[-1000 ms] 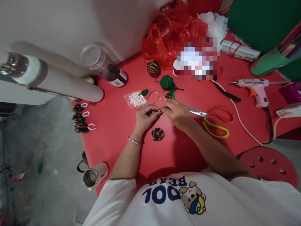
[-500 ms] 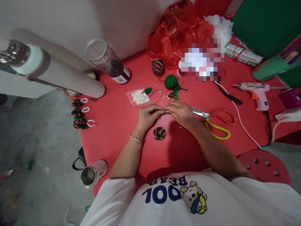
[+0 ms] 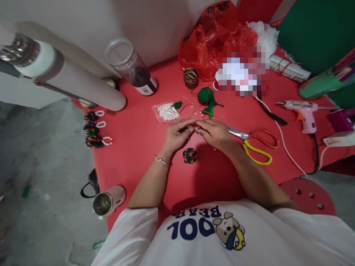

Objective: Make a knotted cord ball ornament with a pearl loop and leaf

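Above the red table, my left hand (image 3: 179,135) and my right hand (image 3: 213,133) meet fingertip to fingertip, both closed in a pinch. Between and under them shows a short string of white pearl beads (image 3: 200,135), mostly hidden by the fingers. A round multicoloured yarn piece (image 3: 190,156) lies just below my hands. Beyond them are a clear bag of white beads (image 3: 168,111), a green yarn ball (image 3: 205,96) and a multicoloured yarn ball (image 3: 190,78). Scissors (image 3: 244,136) with red and yellow handles lie beside my right hand.
A tall flask (image 3: 88,85) and a clear jar (image 3: 130,66) stand at the back left. Several yarn pieces with bead loops (image 3: 100,124) line the left edge, above an open cup (image 3: 108,202). A glue gun (image 3: 305,112) and its cord are at right.
My fingertips have shifted slightly at the bead string, and the right fingers now cover it differently. The whole view has moved a little; the other things stay in place.
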A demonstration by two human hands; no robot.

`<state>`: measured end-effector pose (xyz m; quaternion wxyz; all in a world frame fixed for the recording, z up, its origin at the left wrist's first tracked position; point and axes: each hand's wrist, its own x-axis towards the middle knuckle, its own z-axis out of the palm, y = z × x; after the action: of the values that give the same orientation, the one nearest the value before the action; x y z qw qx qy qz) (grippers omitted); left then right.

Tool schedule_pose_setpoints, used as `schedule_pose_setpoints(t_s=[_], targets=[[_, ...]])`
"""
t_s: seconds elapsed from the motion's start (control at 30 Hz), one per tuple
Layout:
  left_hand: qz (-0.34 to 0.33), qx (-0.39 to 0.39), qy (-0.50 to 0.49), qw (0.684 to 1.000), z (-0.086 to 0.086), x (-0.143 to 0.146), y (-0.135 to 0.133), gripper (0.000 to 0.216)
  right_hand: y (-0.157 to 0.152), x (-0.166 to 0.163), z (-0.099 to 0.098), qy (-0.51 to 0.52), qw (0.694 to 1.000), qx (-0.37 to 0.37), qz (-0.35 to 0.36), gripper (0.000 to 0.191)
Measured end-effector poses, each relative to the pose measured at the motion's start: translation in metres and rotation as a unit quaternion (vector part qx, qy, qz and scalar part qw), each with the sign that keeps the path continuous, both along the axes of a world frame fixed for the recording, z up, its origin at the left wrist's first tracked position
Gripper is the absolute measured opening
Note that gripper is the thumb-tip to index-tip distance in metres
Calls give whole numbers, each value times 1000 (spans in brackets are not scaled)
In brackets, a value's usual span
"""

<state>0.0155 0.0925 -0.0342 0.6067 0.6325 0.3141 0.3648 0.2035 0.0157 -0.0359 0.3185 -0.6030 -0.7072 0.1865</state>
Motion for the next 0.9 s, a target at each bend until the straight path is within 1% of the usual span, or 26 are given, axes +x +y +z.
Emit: schedule_pose_setpoints(t_s=[0.07, 0.13, 0.23, 0.3, 0.37, 0.43, 0.5, 0.53, 0.6, 0.67, 0.73, 0.83, 0.9], targets=[[-9, -8, -6, 1000, 0, 0, 0, 29, 0, -1, -1, 9, 1000, 1, 5, 26], [2, -2, -13, 1000, 0, -1, 0, 29, 0, -3, -2, 20, 1000, 7, 4, 22], [63, 7, -33, 997, -2, -1, 4, 27, -1, -3, 3, 40, 999, 23, -17, 22], [95, 4, -42, 995, -4, -2, 7, 27, -3, 2, 14, 53, 998, 24, -31, 21], [103, 7, -34, 994, -8, -1, 10, 26, -8, 13, 29, 52, 998, 2, -32, 19], [101, 14, -23, 995, -11, 0, 11, 20, -17, 26, 43, 40, 998, -55, 4, 16], [99, 11, -17, 995, -14, 1, 12, 12, -31, 37, 52, 28, 993, -112, 36, 11], [99, 3, -15, 995, -15, 1, 12, 10, -39, 39, 53, 17, 992, -123, 33, 9], [96, -26, -14, 995, -15, 2, 12, 10, -56, 39, 48, -25, 992, -118, 35, 8], [89, -55, -22, 994, -13, 4, 11, 13, -71, 32, 38, -64, 993, -96, 31, 9], [79, -75, -42, 993, -11, 5, 10, 18, -80, 23, 29, -90, 993, -70, 8, 16], [67, -93, -70, 991, -6, 7, 9, 28, -79, 14, 29, -101, 994, -46, -4, 22], [61, -91, -75, 991, -4, 8, 8, 33, -65, 9, 36, -52, 998, -29, -5, 21]])
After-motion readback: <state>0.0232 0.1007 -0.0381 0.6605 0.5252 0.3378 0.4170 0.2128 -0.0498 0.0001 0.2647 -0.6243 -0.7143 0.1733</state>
